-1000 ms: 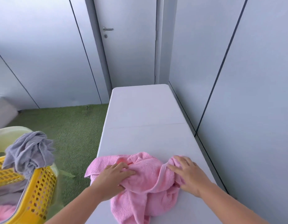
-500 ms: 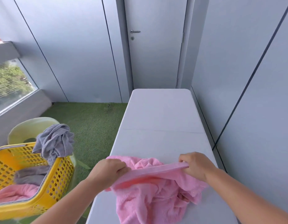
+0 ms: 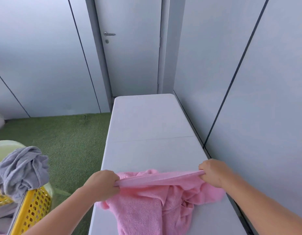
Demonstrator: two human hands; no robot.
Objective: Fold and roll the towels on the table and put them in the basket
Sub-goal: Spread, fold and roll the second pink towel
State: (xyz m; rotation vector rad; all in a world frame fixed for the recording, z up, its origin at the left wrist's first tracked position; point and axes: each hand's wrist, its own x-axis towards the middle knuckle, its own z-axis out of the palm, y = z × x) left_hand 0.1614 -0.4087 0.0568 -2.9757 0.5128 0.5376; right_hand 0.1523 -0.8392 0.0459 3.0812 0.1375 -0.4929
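A pink towel [image 3: 147, 206] lies crumpled on the near end of the white table [image 3: 152, 126]. Its top hem is pulled taut between both hands. My left hand [image 3: 102, 184] grips the hem's left end near the table's left edge. My right hand [image 3: 213, 173] grips the right end. The rest of the towel hangs bunched below the hem and runs off the bottom of the view. The yellow basket [image 3: 35, 206] stands at the lower left, beside the table, with a grey towel [image 3: 19, 170] draped over its rim.
A pale green chair [image 3: 6, 146] sits behind the basket. Green artificial turf [image 3: 65, 143] covers the floor left of the table. Grey wall panels run close along the table's right side, and a closed door [image 3: 131, 48] stands beyond its far end.
Both hands went from resting on the crumpled towel to gripping its hem, then moved apart, stretching the hem taut. The view has swung back to the right.
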